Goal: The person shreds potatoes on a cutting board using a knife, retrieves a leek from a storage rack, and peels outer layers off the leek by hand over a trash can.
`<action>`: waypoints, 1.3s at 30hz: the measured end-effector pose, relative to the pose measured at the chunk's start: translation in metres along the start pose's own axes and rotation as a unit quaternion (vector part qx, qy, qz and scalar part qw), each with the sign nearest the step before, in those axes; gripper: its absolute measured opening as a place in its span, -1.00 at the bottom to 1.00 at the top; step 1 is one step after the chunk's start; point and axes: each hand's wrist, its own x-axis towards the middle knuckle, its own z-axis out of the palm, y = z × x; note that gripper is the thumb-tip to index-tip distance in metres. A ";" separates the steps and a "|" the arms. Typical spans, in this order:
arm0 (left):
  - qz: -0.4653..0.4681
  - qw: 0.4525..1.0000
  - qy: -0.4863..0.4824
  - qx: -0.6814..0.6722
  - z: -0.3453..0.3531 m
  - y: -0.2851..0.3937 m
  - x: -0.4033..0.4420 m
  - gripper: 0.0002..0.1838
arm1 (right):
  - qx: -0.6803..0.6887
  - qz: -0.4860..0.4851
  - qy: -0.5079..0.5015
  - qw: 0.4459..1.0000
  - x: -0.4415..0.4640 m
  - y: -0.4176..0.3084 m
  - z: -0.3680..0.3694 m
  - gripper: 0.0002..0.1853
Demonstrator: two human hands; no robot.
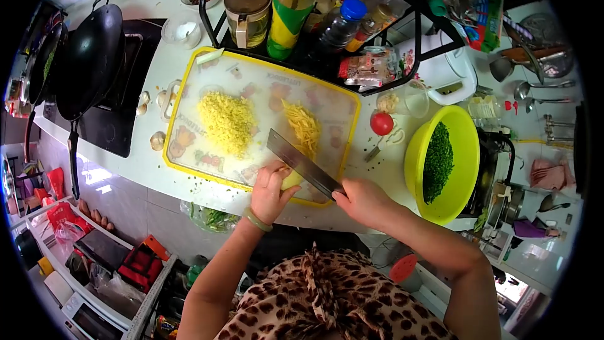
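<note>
My right hand [362, 203] is wrapped round the handle of a kitchen knife [303, 165], its wide blade slanting up and left over the yellow-rimmed cutting board [264, 67]. My left hand [270, 190], a bangle on its wrist, grips a pale yellow vegetable piece [291, 180] against the blade near the board's front edge. The piece's exact kind cannot be made out. Beyond the blade lie thin yellow strips [303, 127]. A larger heap of finely chopped yellow bits [226, 123] lies on the board to their left.
At right stands a lime-green basin [412, 157] of chopped greens [438, 164], near a red-topped peeler-like tool [381, 124]. Garlic bulbs [157, 141] lie left of the board. A black wok [94, 56] sits over the hob; a bottle rack [409, 79] borders the back.
</note>
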 end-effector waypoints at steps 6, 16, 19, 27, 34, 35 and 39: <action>-0.019 1.000 0.006 -0.009 0.001 -0.001 0.000 -0.46 | -0.034 0.007 0.022 0.999 0.016 -0.002 0.014 -0.73; -0.046 0.998 0.017 -0.041 0.004 -0.001 -0.003 -0.46 | -0.004 -0.050 0.128 0.991 0.061 0.008 0.064 -0.79; -0.041 0.999 0.010 -0.011 -0.003 -0.001 0.002 -0.45 | -0.006 -0.072 0.183 0.980 0.062 0.004 0.069 -0.79; -0.008 1.000 0.022 -0.003 -0.003 -0.003 0.002 -0.46 | 0.019 -0.158 0.215 0.964 0.010 0.006 0.055 -0.76; 0.000 1.000 0.010 0.000 -0.003 -0.003 0.000 -0.47 | -0.074 -0.134 0.192 0.969 0.055 -0.002 0.078 -0.81; -0.003 1.000 0.006 0.000 -0.003 0.000 0.000 -0.49 | -0.059 -0.142 0.238 0.959 0.060 -0.002 0.083 -0.81; -0.007 1.000 0.022 0.002 0.000 0.001 -0.002 -0.49 | -0.078 -0.145 0.257 0.952 0.060 0.002 0.064 -0.80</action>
